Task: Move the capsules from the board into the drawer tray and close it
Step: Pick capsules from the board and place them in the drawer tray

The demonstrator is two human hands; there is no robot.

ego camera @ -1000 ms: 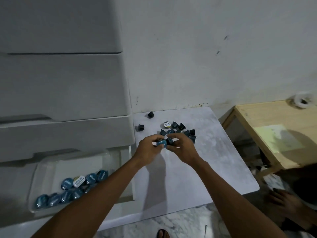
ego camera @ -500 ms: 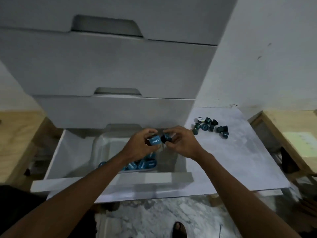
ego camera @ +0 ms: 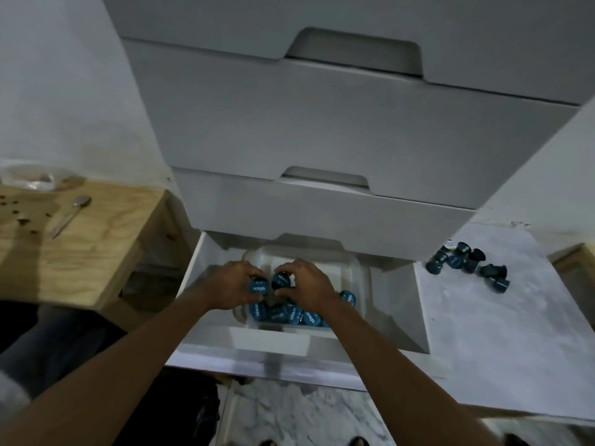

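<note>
Wooden table [ego camera: 96, 252]: far left, apart from the work. A spoon [ego camera: 69, 217] and a clear plastic bag [ego camera: 35, 181] lie on it.
Drawer unit [ego camera: 322, 140]: white, upper drawers shut. Bottom drawer [ego camera: 402, 310] is pulled out with the clear tray [ego camera: 360, 275] inside.
Change: a second ago both hands were at the pile on the board. They have since swung left and now sit low over the tray.
Left hand [ego camera: 230, 288]: fingers curled round one blue capsule [ego camera: 258, 288], foil lid facing up.
Right hand [ego camera: 309, 284]: pinching a second capsule [ego camera: 281, 281], just beside the first.
Tray contents: a row of stored capsules [ego camera: 289, 313] along the near wall, under the wrists.
Meaning: this pair looks about ready to release, so the step in hand is placing, not picking.
Marble board [ego camera: 483, 333]: right of the drawer. A cluster of loose capsules [ego camera: 467, 265] sits near its back edge, so more trips are due before the drawer can close.
In the way: the drawer above overhangs the tray's far end — free space is between that overhang and the filled near row.
</note>
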